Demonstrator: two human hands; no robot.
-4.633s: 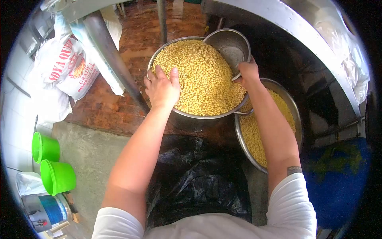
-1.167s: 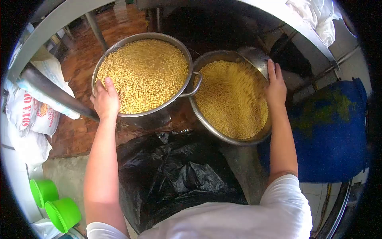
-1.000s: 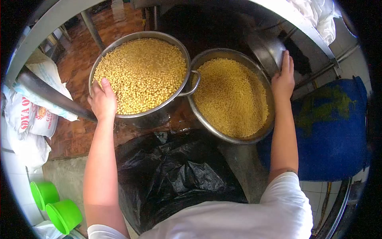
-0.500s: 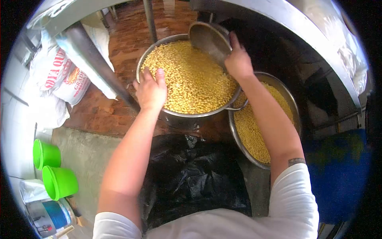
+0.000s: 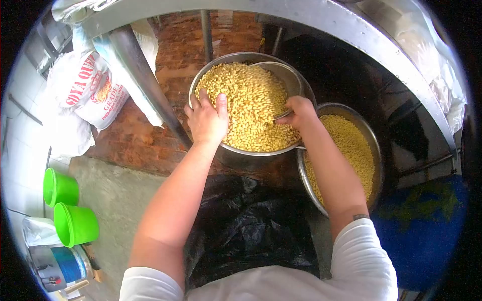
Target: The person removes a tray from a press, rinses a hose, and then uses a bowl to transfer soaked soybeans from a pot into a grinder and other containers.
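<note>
Yellow soybeans [image 5: 246,108] fill a large round metal basin [image 5: 200,76] in front of me. My right hand [image 5: 300,112] grips the rim of a smaller metal bowl [image 5: 290,76], which is tilted and partly sunk in the beans at the basin's right side. Some beans lie against the bowl's inside and look blurred by motion. At the basin's left side, my left hand [image 5: 208,120] rests with fingers spread over the rim and the edge of the beans. It holds nothing that I can see.
Another metal basin [image 5: 377,150] of soybeans [image 5: 346,150] stands at the right, below my right forearm. White printed sacks [image 5: 100,90] lean at the left, behind a metal leg [image 5: 145,75]. Two green buckets [image 5: 76,226] stand lower left. A blue barrel [image 5: 422,231] is at the right.
The bowl has come down from a raised, tilted position at the basin's back right into the beans. My right hand moved down with it. My left hand stays at the left rim; the view shifted slightly.
</note>
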